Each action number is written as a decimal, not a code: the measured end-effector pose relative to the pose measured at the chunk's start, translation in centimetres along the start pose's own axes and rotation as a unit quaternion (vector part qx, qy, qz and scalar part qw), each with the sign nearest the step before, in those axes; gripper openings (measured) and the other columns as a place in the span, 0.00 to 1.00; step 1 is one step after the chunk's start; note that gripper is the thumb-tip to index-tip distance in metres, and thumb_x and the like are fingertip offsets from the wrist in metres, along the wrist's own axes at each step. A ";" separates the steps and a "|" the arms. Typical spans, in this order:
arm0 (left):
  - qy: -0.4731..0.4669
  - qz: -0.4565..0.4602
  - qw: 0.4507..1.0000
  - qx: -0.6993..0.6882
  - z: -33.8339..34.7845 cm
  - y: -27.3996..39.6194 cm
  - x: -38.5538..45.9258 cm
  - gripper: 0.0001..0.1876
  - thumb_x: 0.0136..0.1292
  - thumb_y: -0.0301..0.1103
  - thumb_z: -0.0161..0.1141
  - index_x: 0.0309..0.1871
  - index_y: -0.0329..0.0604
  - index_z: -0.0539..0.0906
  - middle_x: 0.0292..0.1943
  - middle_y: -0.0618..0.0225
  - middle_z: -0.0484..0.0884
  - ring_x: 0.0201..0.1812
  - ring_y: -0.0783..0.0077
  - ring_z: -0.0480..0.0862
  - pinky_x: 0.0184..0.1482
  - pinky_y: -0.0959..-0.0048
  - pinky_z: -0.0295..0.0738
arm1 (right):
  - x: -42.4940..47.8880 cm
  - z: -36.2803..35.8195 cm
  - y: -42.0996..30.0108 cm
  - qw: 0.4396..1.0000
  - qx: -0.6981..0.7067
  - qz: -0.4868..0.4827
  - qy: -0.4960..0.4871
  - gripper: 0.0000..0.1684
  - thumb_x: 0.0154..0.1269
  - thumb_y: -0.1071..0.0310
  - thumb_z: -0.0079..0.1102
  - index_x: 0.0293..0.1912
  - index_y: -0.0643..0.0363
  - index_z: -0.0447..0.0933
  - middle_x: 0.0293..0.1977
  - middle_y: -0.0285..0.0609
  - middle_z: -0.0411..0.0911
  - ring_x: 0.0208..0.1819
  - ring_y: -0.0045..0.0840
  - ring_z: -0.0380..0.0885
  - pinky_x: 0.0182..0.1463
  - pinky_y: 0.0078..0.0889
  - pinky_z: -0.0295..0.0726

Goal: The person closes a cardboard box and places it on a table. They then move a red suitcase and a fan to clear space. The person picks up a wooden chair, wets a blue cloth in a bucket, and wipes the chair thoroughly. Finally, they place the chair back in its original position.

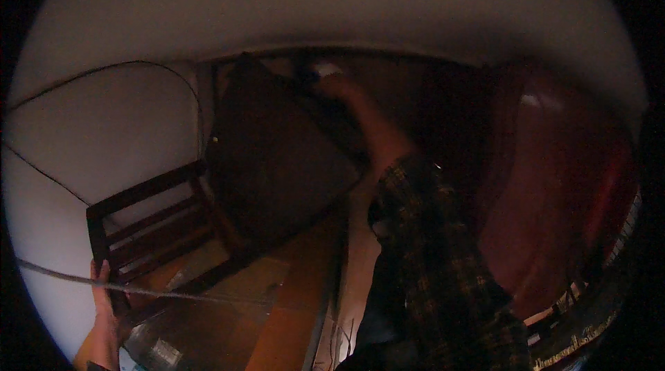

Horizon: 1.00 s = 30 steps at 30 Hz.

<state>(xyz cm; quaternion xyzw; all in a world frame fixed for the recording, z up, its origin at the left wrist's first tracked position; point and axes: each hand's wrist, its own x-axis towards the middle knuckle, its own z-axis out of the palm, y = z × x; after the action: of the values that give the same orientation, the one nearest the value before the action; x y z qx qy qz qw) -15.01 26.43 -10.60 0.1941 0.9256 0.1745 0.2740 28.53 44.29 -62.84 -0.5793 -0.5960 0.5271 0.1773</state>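
A dark wooden chair with a slatted back [156, 233] and a broad dark seat [280, 163] stands at an angle before me. My left hand [104, 288] grips the upright at the outer end of the slatted back. Beyond the seat, my right hand [332, 84] reaches out at the end of my bent arm, in a checked sleeve [421, 215]. A small whitish patch [327, 68] shows at its fingers. Dim light and blur hide whether it is a cloth or something else, and how the fingers close.
A pale wall [145, 116] rises behind the chair. Loose cables hang along it, and one cable [187, 295] crosses low in front. At the right bulges a large glossy dark-red surface [550, 189]. A clear plastic bag or wrap [156, 350] lies at bottom left, near the orange-brown floor [283, 324].
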 end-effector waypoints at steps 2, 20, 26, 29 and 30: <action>-0.042 0.026 0.999 0.017 -1.1 -0.3 1.1 0.22 0.67 0.44 0.61 0.62 0.57 0.69 0.37 0.76 0.77 0.28 0.80 0.76 0.20 0.83 0.64 | 1.2 0.5 -0.4 0.998 -0.024 -0.002 -0.058 0.22 0.65 0.61 0.57 0.57 0.54 0.77 0.53 0.50 0.80 0.56 0.42 0.78 0.58 0.44 0.77; 0.020 0.040 0.999 -0.017 4.3 1.6 0.8 0.15 0.69 0.39 0.58 0.56 0.56 0.71 0.36 0.70 0.79 0.19 0.74 0.76 0.11 0.78 0.68 | 0.7 -3.1 0.5 0.997 0.004 -0.022 -0.068 0.22 0.65 0.61 0.54 0.58 0.52 0.77 0.52 0.49 0.81 0.54 0.41 0.79 0.57 0.43 0.77; -0.041 0.004 0.999 0.012 2.2 0.0 0.7 0.30 0.65 0.45 0.63 0.69 0.55 0.66 0.48 0.70 0.77 0.31 0.77 0.75 0.22 0.84 0.67 | 1.3 -4.7 -3.9 0.984 0.096 -0.120 -0.089 0.22 0.65 0.61 0.53 0.58 0.51 0.77 0.51 0.49 0.82 0.54 0.41 0.80 0.57 0.43 0.77; -0.013 0.008 1.000 -0.014 5.3 0.9 -2.0 0.25 0.67 0.43 0.60 0.65 0.56 0.67 0.46 0.70 0.78 0.29 0.77 0.76 0.19 0.84 0.66 | 0.5 -4.7 -2.3 0.985 0.063 -0.095 -0.131 0.23 0.65 0.60 0.53 0.59 0.52 0.76 0.52 0.49 0.81 0.54 0.41 0.79 0.57 0.43 0.77; 0.004 0.010 1.000 -0.023 6.1 1.5 -1.7 0.20 0.69 0.41 0.59 0.61 0.56 0.69 0.42 0.71 0.78 0.25 0.77 0.76 0.16 0.82 0.65 | -0.3 -5.1 -0.8 0.987 0.041 -0.069 -0.138 0.23 0.65 0.59 0.53 0.59 0.52 0.76 0.52 0.49 0.81 0.54 0.41 0.79 0.57 0.43 0.77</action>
<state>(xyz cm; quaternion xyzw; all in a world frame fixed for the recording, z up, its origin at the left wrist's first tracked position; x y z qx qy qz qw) -9.84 28.32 -13.99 0.1964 0.9206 0.1991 0.2725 32.42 46.35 -60.06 -0.4513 -0.6311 0.6121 0.1529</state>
